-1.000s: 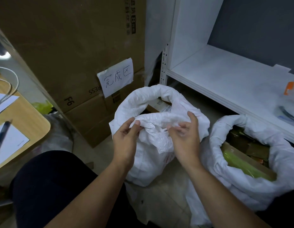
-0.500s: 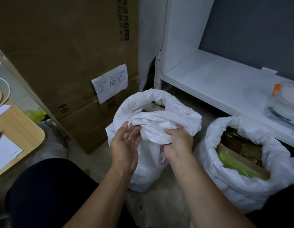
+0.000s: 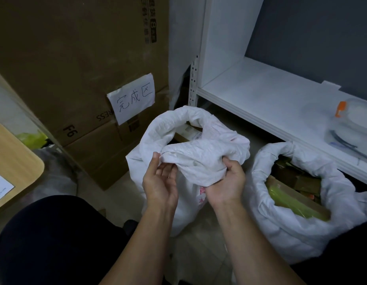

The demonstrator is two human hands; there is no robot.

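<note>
A: So, what do the hands hold?

B: Both hold the white sack (image 3: 199, 155). The right hand (image 3: 226, 185) grabs a thick bunch of the folded top, with its fingers curled tight round the cloth. The left hand (image 3: 160, 183) is looser. Its thumb sits on the edge of the fold, and its fingers tuck in under it.

A: Where is the sack?

B: It stands on the floor (image 3: 114, 194), right in front of the person. The cardboard boxes (image 3: 75, 58) are on its left and a second sack (image 3: 297, 239) is on its right. Its far rim gapes open. Its near rim is bunched up and lies over the two hands.

A: How do the hands lie?

B: They reach forward side by side, close together. The palms turn up and in toward each other. The bare arms come in from the near edge.
</note>
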